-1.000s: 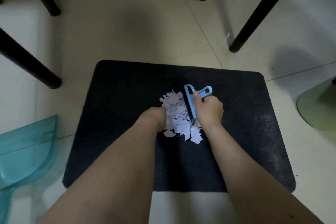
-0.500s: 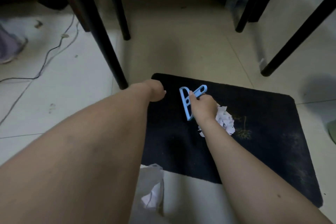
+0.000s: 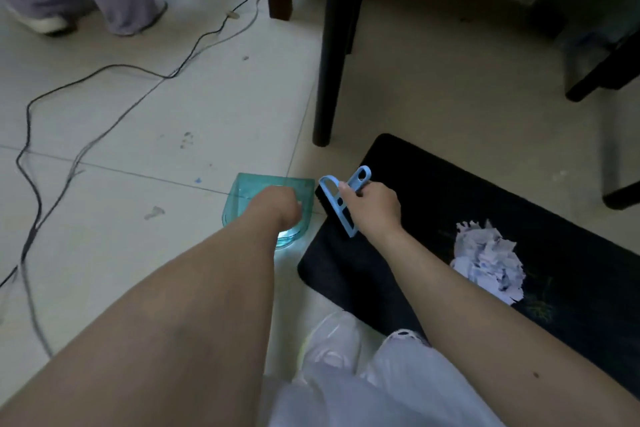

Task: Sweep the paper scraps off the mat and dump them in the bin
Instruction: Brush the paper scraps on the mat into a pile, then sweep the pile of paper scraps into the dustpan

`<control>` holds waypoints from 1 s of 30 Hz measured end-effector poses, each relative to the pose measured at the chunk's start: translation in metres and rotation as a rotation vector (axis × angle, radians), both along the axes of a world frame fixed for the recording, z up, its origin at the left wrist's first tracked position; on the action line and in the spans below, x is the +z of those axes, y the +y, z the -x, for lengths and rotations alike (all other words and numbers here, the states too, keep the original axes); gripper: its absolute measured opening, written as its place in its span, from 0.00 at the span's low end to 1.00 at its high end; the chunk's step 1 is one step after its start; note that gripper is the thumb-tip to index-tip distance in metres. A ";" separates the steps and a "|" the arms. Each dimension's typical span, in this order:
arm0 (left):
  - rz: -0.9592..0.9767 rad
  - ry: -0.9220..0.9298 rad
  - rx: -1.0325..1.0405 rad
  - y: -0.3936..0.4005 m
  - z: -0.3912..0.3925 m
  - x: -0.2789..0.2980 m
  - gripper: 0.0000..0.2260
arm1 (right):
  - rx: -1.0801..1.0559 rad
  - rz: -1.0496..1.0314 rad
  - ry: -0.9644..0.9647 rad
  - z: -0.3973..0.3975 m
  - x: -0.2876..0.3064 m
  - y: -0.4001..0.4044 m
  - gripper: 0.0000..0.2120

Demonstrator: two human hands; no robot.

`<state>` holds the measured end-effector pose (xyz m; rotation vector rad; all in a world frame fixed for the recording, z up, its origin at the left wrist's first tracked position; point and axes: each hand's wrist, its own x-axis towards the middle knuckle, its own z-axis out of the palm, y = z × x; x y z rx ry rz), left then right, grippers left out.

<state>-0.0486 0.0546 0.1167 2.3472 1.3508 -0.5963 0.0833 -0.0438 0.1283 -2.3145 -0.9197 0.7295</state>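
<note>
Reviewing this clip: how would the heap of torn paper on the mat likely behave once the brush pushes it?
The paper scraps are many small torn pieces in a loose heap, so they are probably very light and would scatter rather than slide as one. The dark mat looks rough, so some may snag. The hand brush looks rigid.

Both bare forearms are extended forward and downward from the lower edge of the view. The left hand [image 3: 277, 206] is seen from the back, knuckles up, fingers curled downward and hidden from view; whether anything is gripped cannot be told. The right hand [image 3: 375, 206] is held just to its right, the two hands near but apart. Its fingers are curled and the thumb is pressed along a light blue brush [image 3: 341, 199], which is gripped firmly.
</note>
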 end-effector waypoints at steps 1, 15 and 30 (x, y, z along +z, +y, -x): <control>0.016 0.012 0.062 0.002 0.012 -0.013 0.17 | 0.028 0.016 -0.009 0.005 -0.007 0.006 0.22; 0.203 0.127 0.658 -0.021 0.050 -0.112 0.38 | 0.120 0.041 -0.031 0.031 -0.053 0.033 0.23; -0.085 -0.029 0.532 -0.039 0.039 -0.097 0.39 | -0.044 -0.115 0.072 0.018 -0.048 0.022 0.24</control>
